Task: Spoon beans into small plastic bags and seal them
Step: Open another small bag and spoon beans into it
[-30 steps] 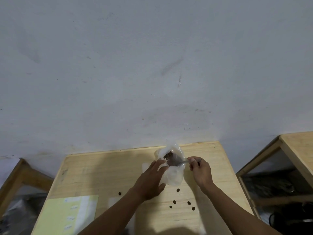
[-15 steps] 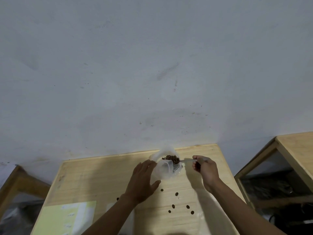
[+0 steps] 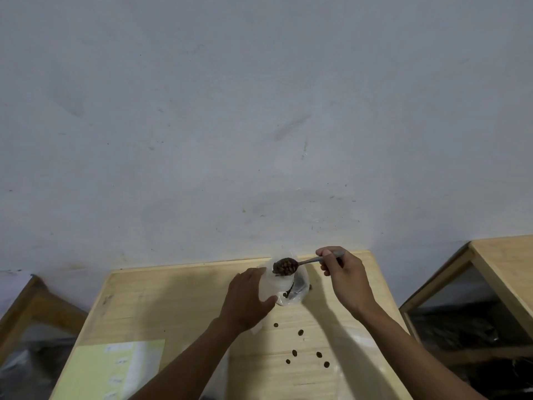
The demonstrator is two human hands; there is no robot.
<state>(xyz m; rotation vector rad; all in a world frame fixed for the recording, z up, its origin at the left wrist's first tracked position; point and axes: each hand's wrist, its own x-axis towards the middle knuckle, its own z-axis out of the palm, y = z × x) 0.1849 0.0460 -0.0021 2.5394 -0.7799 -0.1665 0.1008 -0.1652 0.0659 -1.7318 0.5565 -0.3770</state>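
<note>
Main risk: more spill. The spoon (image 3: 291,265) is heaped w/ beans (image 3: 285,266) and sits level right over the mouth of the small plastic bag (image 3: 284,288). The film is soft, so if the opening sags or the spoon tips before its bowl is inside the rim, beans roll off onto the bench (image 3: 173,295). Several loose beans (image 3: 300,332) already lie on the wood nearer the person, well apart from the bag, so a wobble here likely costs more. Also, the bag could slump sideways if the left hand eases off, since it stands only by that support.

Left hand (image 3: 248,298): fingers curled round the bag's left side, thumb at its lower front, closed on the plastic and propping the mouth up. Right hand (image 3: 343,272): fingers pinched tight on the spoon handle's far end, up by the bench's back edge.

The bag stands on the bench between the two hands; a few dark beans seem to lie inside at the bottom, though the crumpled film makes that hard to confirm. It's unsealed.
</note>
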